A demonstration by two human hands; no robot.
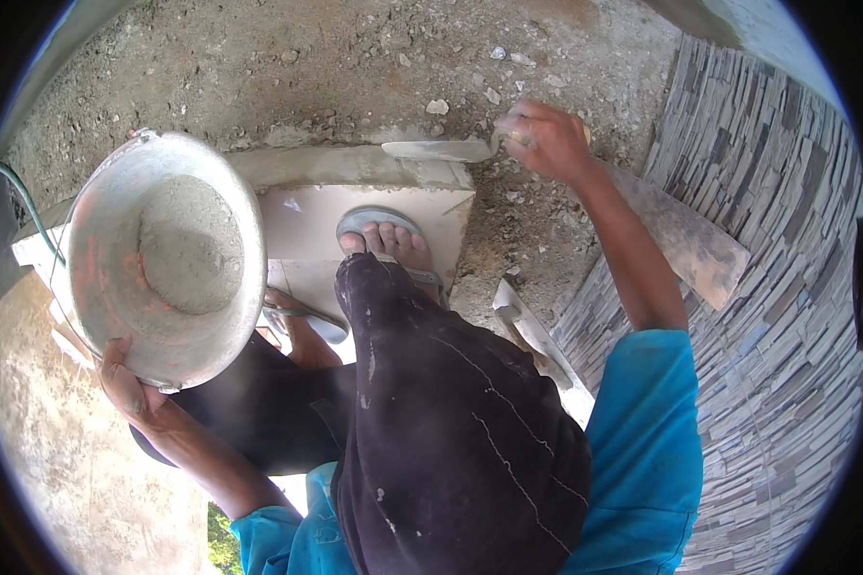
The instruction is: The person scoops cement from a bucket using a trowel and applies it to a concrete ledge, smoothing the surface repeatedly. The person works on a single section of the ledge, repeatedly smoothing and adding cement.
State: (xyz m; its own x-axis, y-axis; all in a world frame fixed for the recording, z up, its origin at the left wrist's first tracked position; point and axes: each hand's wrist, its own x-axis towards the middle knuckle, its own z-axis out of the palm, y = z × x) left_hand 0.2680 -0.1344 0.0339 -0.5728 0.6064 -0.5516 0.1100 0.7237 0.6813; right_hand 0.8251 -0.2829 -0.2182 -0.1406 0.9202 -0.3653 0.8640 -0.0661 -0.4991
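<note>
Two hands are busy in the head view: the left hand (pixel 132 381) grips a bucket (pixel 232 302) by its rim, the right hand (pixel 545 140) is wrapped round a trowel (pixel 436 150) held along the tiled step's (pixel 307 225) mortar edge (pixel 326 169). Smoothing seems underway; the next stroke calls for a flat, steady blade.

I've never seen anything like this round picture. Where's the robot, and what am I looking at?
There's no robot here: these are a person's own bare hands. The picture comes from a fisheye camera worn on the head, looking down, so straight edges bend. The left hand grips the rim of a bucket with grey cement-like mix inside. The right hand holds a trowel, its blade over a grey strip along the edge of pale tiles. A foot in a flip-flop rests there. Beyond lies rough, stony ground.
</note>
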